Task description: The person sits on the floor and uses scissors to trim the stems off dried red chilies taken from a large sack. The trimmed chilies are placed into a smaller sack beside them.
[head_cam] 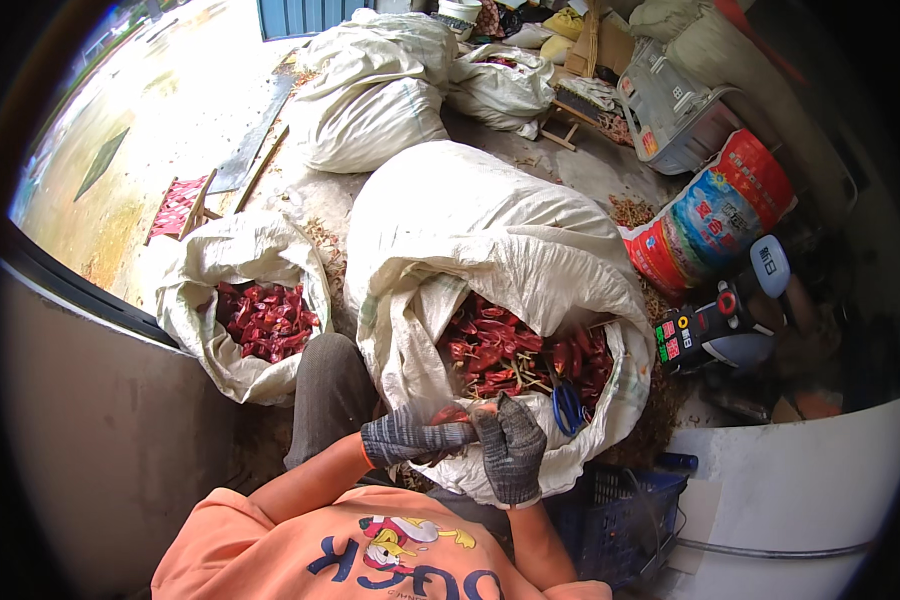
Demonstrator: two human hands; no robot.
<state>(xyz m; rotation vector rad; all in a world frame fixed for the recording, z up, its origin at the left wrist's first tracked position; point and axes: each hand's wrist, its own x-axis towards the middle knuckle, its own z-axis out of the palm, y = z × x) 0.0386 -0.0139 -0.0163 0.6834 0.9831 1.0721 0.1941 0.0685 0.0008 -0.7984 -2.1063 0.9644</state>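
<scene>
Both my hands wear grey knitted gloves and meet over the near edge of a large white woven sack point(495, 262). My left hand point(418, 433) is closed around dried red chili peppers point(450, 414). Against their right end are the fingertips of my right hand point(510, 448); whether it grips one cannot be told. Inside the large sack lie more dried red chilies point(491, 341) with pale stems. Blue-handled scissors point(567, 407) rest in its mouth, right of my right hand. A smaller open white sack point(244, 232) on the left also holds dried red chilies point(266, 319).
A low wall point(112, 367) stands at left. Beyond the sacks are full woven sacks point(379, 97), a folding stool point(180, 206) and a grey plastic bin point(671, 112). To the right are a red and blue printed bag point(712, 214), a scooter's handlebar point(720, 315) and a blue plastic basket point(622, 525).
</scene>
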